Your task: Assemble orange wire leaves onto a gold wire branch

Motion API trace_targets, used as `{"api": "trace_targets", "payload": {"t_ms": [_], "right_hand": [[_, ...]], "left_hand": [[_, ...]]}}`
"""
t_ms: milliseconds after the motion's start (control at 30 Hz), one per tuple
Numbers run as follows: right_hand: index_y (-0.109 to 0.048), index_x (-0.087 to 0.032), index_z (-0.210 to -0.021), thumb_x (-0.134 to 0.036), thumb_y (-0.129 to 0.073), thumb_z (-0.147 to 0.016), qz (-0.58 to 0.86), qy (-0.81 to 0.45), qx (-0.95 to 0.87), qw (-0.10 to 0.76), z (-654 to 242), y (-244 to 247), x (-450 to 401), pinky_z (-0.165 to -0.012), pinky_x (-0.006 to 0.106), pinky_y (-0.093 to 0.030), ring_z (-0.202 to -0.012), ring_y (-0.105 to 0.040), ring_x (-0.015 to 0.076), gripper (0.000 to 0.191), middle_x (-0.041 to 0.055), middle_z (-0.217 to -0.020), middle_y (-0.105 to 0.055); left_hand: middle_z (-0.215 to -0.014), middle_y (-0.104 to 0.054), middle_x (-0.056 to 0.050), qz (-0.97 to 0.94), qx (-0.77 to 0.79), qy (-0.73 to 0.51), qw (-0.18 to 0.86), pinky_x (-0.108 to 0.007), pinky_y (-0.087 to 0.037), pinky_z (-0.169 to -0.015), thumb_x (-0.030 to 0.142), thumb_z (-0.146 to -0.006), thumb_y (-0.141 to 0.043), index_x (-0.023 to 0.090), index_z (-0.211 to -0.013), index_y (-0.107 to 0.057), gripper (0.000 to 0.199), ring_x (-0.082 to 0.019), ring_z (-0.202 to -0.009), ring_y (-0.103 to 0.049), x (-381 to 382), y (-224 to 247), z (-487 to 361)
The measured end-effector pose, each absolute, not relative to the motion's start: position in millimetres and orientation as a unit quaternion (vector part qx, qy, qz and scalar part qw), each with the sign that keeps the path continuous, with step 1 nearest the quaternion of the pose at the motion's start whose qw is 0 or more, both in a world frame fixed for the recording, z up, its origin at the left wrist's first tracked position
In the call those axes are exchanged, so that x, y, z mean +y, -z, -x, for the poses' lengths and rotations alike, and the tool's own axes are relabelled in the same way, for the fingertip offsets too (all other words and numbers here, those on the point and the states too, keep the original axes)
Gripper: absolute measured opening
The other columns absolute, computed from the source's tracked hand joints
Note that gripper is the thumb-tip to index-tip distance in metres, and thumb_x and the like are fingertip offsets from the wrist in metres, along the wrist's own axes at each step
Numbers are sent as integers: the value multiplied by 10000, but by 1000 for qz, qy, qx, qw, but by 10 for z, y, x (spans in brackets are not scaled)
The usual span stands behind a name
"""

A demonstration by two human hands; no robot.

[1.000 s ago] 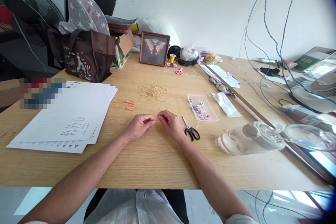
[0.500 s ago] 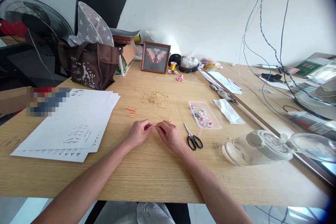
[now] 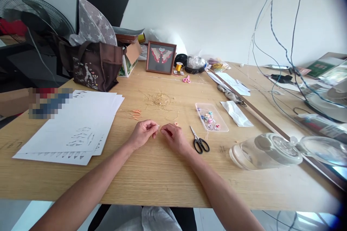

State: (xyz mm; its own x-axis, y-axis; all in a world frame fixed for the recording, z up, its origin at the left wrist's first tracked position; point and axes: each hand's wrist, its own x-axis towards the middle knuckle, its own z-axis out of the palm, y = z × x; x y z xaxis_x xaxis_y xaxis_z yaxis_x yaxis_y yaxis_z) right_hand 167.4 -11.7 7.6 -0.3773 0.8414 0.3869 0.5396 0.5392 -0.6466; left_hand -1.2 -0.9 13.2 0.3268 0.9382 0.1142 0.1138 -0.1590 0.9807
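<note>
My left hand (image 3: 144,133) is closed in a pinch above the wooden table (image 3: 151,177), and what its fingertips hold is too small to name. Facing it, fingertips almost meeting, my right hand (image 3: 175,135) is also pinched on something I cannot make out. A small orange spool (image 3: 176,124) lies just beyond the right hand. Past both hands is a loose heap of thin gold wire (image 3: 159,99). Several orange leaf-like wired pieces (image 3: 135,114) lie beyond the left hand. Black-handled scissors (image 3: 200,142) rest right of my right hand.
Printed paper sheets (image 3: 62,126) cover the left side. A clear plastic tray (image 3: 222,126) of small coloured spools stands to the right, with a white packet (image 3: 236,114) beside it. A transparent bottle (image 3: 249,153) lies at right. Behind stand a brown bag (image 3: 108,66) and a framed piece (image 3: 159,68).
My left hand has turned a little, its fingers curling more, and a pale speck shows at its fingertips. The right hand stays nearly in place. The view has shifted slightly.
</note>
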Motion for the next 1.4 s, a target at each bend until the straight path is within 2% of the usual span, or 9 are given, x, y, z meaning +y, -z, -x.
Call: {"api": "trace_targets", "payload": {"t_ms": [133,300,400,600,767,933,1033,1133,1400], "right_hand": [[-570,-171,-757,-153,-436,-858,419,-211,-811,348,-1642,-75,-160,-588,223,-393,-624,-530,122,168,24,-700,-594],[-579,-180,-793,-187,-459,-860,447,-155,-808,350,-1662,-99,-133,-669,257,-403,-674,-548,144,137,40,-738,-612],[-571,-184,-780,-189,-460,-856,463,-156,-797,355,-1697,-113,-88,-648,248,-398,-664,-548,141,135,42,-744,-608],[-559,-172,-743,-160,-476,-838,472,-205,-776,365,-1713,-102,-65,-619,227,-384,-653,-540,127,127,19,-705,-598],[-571,-168,-759,-170,-457,-856,438,-227,-794,356,-1656,-61,-137,-611,222,-389,-638,-535,117,149,13,-697,-593],[-579,-172,-782,-174,-448,-860,429,-197,-809,350,-1636,-44,-158,-619,233,-398,-656,-549,131,152,32,-726,-605],[-576,-176,-796,-188,-460,-860,450,-165,-804,351,-1655,-76,-130,-674,254,-398,-686,-550,142,133,39,-743,-615],[-562,-172,-763,-164,-468,-848,467,-168,-790,359,-1688,-102,-87,-673,252,-389,-661,-542,133,128,33,-729,-611],[-551,-170,-748,-162,-468,-855,449,-211,-791,358,-1704,-64,-87,-683,244,-380,-638,-526,116,136,6,-687,-595]], "left_hand": [[-540,-507,27,-643,434,-421,470,-204,-388,-510,331,-790,-506,148,-671,-527,219,-86,-488,-465,-8,-85,15],[-593,-586,-6,-712,458,-377,376,-208,-375,-511,305,-782,-507,145,-702,-592,198,-105,-527,-485,-44,-64,-6],[-662,-634,-20,-756,430,-347,350,-218,-383,-557,269,-780,-511,155,-728,-628,171,-118,-582,-515,-69,-97,-24],[-566,-530,21,-718,391,-366,445,-208,-381,-539,308,-802,-488,157,-720,-594,202,-97,-536,-474,-76,-139,-18],[-569,-524,19,-647,402,-418,495,-217,-407,-554,326,-797,-495,148,-666,-534,224,-90,-518,-484,-33,-134,4],[-544,-519,21,-669,452,-405,428,-204,-369,-489,321,-793,-502,144,-686,-553,213,-91,-484,-454,-10,-61,13],[-623,-598,-8,-729,450,-366,364,-207,-382,-533,278,-793,-499,142,-715,-602,187,-110,-558,-508,-35,-56,0],[-690,-641,-15,-768,422,-336,346,-210,-396,-592,244,-795,-499,152,-747,-629,167,-119,-622,-545,-60,-76,-14],[-580,-527,23,-668,405,-389,488,-207,-405,-545,320,-802,-503,145,-722,-559,201,-88,-522,-487,-13,-101,13]]}}
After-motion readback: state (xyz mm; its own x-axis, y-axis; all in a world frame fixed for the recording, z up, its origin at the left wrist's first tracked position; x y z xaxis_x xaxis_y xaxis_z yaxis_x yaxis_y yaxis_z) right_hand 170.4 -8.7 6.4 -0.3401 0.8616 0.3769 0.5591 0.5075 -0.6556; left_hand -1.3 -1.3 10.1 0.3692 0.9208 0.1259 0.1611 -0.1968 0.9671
